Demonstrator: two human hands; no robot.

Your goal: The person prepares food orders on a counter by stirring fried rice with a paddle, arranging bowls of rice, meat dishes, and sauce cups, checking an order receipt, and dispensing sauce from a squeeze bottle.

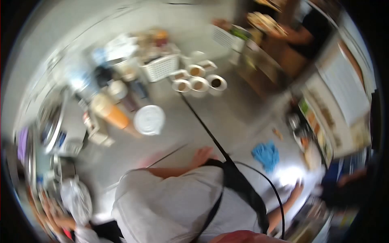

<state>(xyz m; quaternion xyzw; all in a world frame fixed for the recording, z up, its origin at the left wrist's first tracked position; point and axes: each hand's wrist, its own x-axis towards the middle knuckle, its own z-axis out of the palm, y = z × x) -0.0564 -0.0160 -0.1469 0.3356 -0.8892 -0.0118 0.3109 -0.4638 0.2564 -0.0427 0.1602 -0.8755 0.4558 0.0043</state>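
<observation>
My left hand [202, 156] is in front of my torso, over the metal counter [170, 137]. Its blurred fingers look stretched out, and I see nothing in them. My right hand [298, 189] reaches out to the right, beside a bright glare on the counter; its fingers are too smeared to read. A crumpled blue cloth [266, 155] lies on the counter between my two hands, nearer the right one. Ahead of my left hand is a round white lid [149, 120], with an orange-filled squeeze bottle [109, 110] lying or leaning beside it.
Several white cups [199, 84] with brown contents stand toward the back, next to a white basket [160, 69]. A dark strap [204, 127] crosses the view. Another person's hands [54, 212] are at lower left, near a clear plastic bag [77, 200]. Another person's arm [300, 35] shows at upper right.
</observation>
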